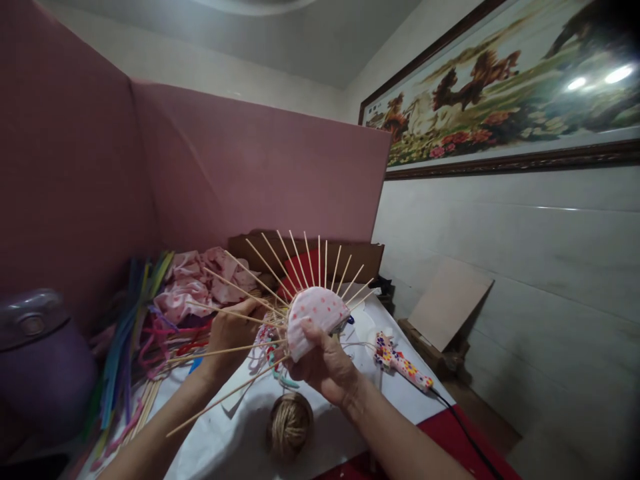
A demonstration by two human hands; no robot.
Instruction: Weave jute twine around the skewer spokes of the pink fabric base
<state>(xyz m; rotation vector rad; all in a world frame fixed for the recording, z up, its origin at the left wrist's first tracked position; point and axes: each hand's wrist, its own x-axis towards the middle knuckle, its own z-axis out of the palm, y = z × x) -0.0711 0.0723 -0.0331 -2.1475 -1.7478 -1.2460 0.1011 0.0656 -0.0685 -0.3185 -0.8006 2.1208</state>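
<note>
Twine ball (290,423) sat on the table (230,440), just below the skewer fan (320,310). Left of the fan, the left hand (230,333) was closed on its lower skewers. At the fan's base, the right hand (325,367) gripped the padded fabric hub. Fan probably light, skewers thin and likely snappable, so hold by the hub, not the tips. Glue gun (400,363) lay right of the fan.

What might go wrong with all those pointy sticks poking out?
1. The thin sticks fan out from the pink dotted cloth held in the right hand. They might poke an arm, or snap where the left hand grips them.
2. The glue gun lies on the table, and its cord trails toward the edge. A snag might drag the gun off.
3. The ball of twine might roll away.
</note>
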